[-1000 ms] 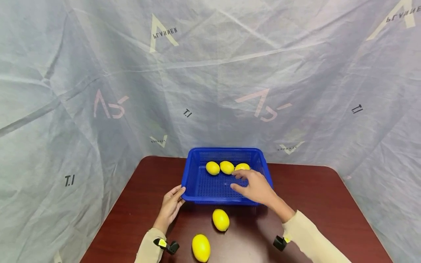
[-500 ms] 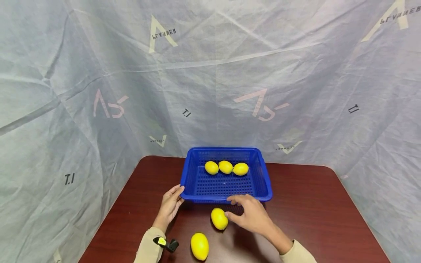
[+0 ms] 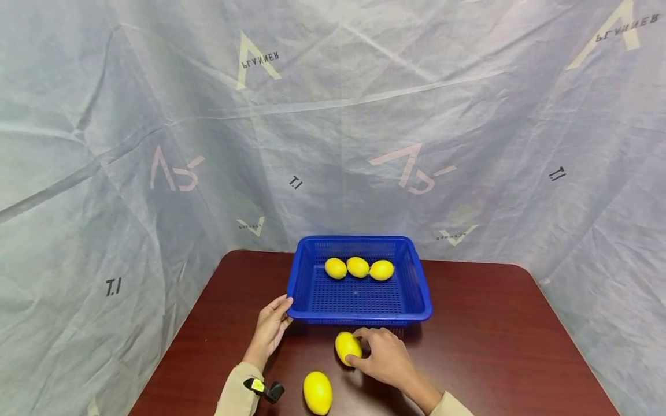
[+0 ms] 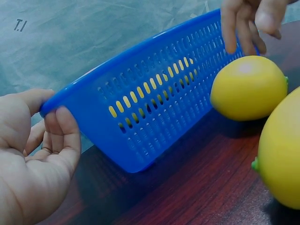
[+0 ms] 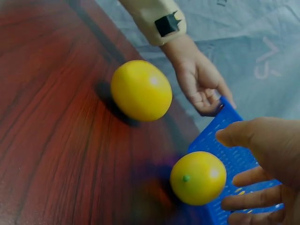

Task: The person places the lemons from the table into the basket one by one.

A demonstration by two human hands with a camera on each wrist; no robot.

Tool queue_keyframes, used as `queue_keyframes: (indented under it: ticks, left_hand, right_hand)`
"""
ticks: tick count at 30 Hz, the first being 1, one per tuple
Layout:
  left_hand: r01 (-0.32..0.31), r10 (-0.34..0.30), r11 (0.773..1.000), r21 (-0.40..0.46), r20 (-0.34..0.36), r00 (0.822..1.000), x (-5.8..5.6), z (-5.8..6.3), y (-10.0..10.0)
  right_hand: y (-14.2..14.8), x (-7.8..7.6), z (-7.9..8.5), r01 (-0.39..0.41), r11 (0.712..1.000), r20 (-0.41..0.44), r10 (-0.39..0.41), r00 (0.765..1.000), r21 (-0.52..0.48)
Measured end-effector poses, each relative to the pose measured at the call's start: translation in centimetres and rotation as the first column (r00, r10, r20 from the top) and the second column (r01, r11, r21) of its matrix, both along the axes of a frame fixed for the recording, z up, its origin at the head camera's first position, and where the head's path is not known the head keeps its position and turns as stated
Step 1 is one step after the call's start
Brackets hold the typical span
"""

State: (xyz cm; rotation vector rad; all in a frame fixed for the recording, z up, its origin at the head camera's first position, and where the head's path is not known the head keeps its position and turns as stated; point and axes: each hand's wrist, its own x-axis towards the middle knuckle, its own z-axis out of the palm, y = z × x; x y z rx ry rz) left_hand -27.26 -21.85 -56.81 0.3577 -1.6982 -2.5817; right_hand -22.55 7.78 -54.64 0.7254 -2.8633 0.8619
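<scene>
Fingers spread wide, a right hand (image 3: 387,358) frames a yellow oval lemon (image 3: 346,348) on the dark-red wood-grained tabletop (image 3: 484,335); gripping its middle should limit rolling. A left hand (image 3: 270,328) pinches the blue plastic slotted basket (image 3: 359,317), its near wall a barrier before three lemons (image 3: 358,267) inside. A fifth lemon (image 3: 318,393) lies in the foreground.

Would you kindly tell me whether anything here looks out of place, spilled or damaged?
Nothing looks spilled or damaged: three lemons lie in the blue plastic basket, two more lemons on the table. Only the backdrop cloth looks slightly odd, being creased, with its PLANNER lettering seemingly flipped.
</scene>
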Motion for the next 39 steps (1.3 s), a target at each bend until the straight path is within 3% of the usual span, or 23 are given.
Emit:
queue_keyframes:
  ticks: [20,39]
  left_hand:
    - [-0.021,0.021,1.0,0.01,-0.003,1.0,0.4,-0.3,-0.3]
    - [0.005,-0.006,1.0,-0.014,-0.017,1.0,-0.1,-0.2,0.1]
  right_hand:
    - [-2.1,-0.5,-2.4,0.095,0.991,0.039,-0.099,0.994,0.095]
    - [-1.3,-0.1,-2.2,0.031,0.999,0.008,-0.032,0.999,0.023]
